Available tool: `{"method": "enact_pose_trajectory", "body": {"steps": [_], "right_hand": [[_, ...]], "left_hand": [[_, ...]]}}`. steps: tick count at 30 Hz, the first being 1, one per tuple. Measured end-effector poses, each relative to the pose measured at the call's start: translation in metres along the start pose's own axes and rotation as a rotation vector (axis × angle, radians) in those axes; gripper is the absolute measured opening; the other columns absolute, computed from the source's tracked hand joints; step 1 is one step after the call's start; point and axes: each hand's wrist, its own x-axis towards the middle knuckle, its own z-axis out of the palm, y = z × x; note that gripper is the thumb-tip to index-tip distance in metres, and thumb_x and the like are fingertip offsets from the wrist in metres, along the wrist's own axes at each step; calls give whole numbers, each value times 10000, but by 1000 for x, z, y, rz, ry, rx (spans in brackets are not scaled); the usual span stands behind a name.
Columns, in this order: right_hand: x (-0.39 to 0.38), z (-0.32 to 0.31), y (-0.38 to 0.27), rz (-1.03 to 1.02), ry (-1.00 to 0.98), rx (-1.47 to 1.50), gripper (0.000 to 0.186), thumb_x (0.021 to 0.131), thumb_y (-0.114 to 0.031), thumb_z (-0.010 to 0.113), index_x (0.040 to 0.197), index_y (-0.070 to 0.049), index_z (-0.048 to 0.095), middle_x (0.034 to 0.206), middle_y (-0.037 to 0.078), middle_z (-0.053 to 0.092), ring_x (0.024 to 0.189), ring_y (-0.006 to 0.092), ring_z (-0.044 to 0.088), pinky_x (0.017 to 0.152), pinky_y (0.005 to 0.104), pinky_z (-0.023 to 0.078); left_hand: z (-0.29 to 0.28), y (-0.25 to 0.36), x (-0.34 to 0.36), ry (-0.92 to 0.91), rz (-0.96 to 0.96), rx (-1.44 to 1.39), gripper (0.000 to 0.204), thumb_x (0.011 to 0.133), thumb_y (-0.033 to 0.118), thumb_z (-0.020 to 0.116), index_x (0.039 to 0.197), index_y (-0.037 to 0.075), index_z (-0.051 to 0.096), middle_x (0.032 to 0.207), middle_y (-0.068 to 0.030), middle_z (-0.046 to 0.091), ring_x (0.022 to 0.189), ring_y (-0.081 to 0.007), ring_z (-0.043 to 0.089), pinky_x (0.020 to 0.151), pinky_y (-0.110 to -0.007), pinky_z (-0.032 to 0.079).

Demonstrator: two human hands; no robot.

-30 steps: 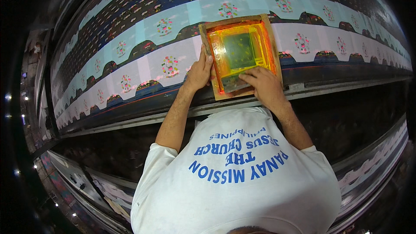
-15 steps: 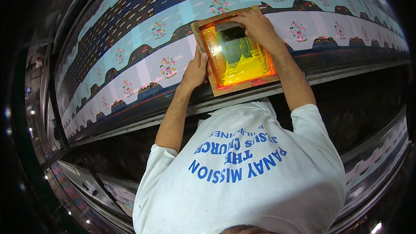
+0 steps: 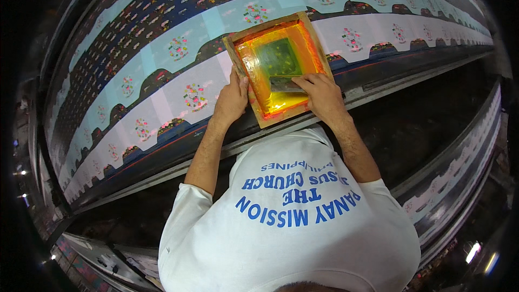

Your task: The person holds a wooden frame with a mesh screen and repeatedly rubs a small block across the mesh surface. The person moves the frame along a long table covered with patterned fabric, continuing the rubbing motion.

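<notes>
A wooden-framed printing screen (image 3: 281, 117) lies on the row of pale cut pieces nearest me, its inner border stained orange and yellow. My left hand (image 3: 232, 100) grips the frame's left side, thumb along the wood. In my right hand (image 3: 321, 97) is a squeegee (image 3: 284, 83), a flat dark blade pinched under the fingers near the screen's lower end. Yellow ink (image 3: 280, 100) pools between the blade and the near rim. Above the blade, a dark green rectangle of mesh (image 3: 278, 57) shows.
Rows of pale pink pieces (image 3: 158, 103) and light blue pieces (image 3: 216, 21) with multicoloured round prints cover the long sloping table. A metal rail (image 3: 378, 89) runs along its near edge. Another table (image 3: 459, 176) with printed pieces stands at lower right.
My right hand has drawn the squeegee from the screen's far end toward the near end, pulling the yellow ink with it. My left hand stays on the frame.
</notes>
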Motion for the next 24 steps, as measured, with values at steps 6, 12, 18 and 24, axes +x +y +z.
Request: {"method": "enact_pose_trajectory", "body": {"steps": [6,12,18,24], "right_hand": [[3,0,-21,-55,-113,-16,543,878,-15,708,1407,-133,743,1271,107,753,1213,312,700,1035,443,579],[-1,-10,-11,-151,-186,0,545,888,51,675,1393,-138,754,1298,102,748,1227,310,695,1058,442,577],[-6,-4,-7,-130,-196,-9,579,876,75,689,1414,-131,742,1330,100,736,1250,313,683,1103,439,559],[6,-17,-6,-140,-210,44,555,868,57,702,1391,-124,753,1305,109,745,1251,317,677,1101,448,553]], "left_hand": [[-7,6,-1,-29,5,-155,724,1195,406,427,1718,-31,182,852,-270,769,608,-376,752,665,-515,633],[-10,19,-1,-55,-86,-141,940,1115,453,574,1703,-122,119,935,-318,778,755,-451,784,778,-543,644],[4,7,9,4,-34,14,1146,960,450,726,1709,-128,80,982,-370,768,949,-522,781,847,-572,635],[10,11,6,85,-41,-16,1126,932,381,712,1740,-55,61,961,-351,773,926,-519,782,819,-567,638]]}}
